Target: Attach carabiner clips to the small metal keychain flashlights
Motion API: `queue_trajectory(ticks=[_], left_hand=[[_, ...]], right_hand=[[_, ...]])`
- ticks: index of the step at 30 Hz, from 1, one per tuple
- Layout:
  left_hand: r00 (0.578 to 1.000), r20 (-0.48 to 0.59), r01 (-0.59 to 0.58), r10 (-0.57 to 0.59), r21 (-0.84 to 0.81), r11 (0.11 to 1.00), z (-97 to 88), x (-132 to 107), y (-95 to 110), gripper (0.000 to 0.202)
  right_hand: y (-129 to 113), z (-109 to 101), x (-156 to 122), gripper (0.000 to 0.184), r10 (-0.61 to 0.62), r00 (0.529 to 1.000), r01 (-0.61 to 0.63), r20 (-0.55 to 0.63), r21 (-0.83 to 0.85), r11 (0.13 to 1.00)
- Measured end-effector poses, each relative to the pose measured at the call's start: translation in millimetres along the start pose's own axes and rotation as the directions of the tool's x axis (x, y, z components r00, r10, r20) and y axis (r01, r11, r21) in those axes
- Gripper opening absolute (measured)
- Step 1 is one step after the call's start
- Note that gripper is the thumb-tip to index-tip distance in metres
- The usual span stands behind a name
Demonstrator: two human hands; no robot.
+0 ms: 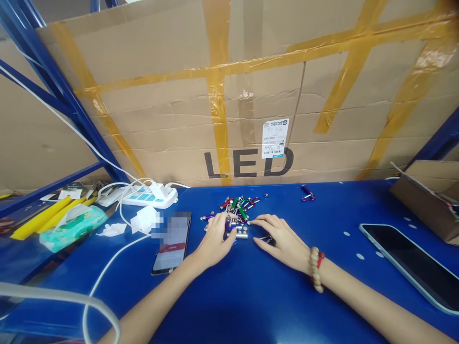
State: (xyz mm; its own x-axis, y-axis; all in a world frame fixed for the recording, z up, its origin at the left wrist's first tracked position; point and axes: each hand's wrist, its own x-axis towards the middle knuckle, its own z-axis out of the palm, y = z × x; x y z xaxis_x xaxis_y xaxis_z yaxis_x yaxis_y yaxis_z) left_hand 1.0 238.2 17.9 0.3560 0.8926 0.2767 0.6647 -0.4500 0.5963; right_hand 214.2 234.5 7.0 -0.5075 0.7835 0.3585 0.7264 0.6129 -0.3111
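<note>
A pile of several small keychain flashlights in red, green, purple and silver lies on the blue table. My left hand rests at the pile's near left edge, fingers curled over a few silver pieces. My right hand lies beside it at the right, fingers stretched toward the pile, palm over a small dark piece; a bead bracelet is on that wrist. A lone purple flashlight lies apart at the back right.
A phone lies left of my hands, a larger dark phone at the right. A white power strip with chargers and cables sits back left. A taped cardboard wall marked LED stands behind; a cardboard box is far right.
</note>
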Motion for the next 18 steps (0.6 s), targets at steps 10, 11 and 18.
queue_trajectory(ticks=[10,11,18], left_hand=[[0.993,0.118,-0.03,0.028,0.02,0.999,10.5,0.1,-10.8,0.028],[0.994,0.106,-0.032,0.03,0.01,0.999,10.4,0.3,-10.7,0.029],[0.994,-0.106,0.007,-0.01,-0.032,0.999,3.5,3.2,-5.1,0.014]], right_hand=[[-7.0,9.9,7.7,0.063,-0.144,0.98,0.14,0.136,0.037,0.989],[-6.6,9.9,7.6,0.062,-0.142,0.983,0.139,0.12,0.035,0.99],[-1.3,8.5,7.6,0.029,-0.129,0.986,0.118,-0.107,-0.101,0.988]])
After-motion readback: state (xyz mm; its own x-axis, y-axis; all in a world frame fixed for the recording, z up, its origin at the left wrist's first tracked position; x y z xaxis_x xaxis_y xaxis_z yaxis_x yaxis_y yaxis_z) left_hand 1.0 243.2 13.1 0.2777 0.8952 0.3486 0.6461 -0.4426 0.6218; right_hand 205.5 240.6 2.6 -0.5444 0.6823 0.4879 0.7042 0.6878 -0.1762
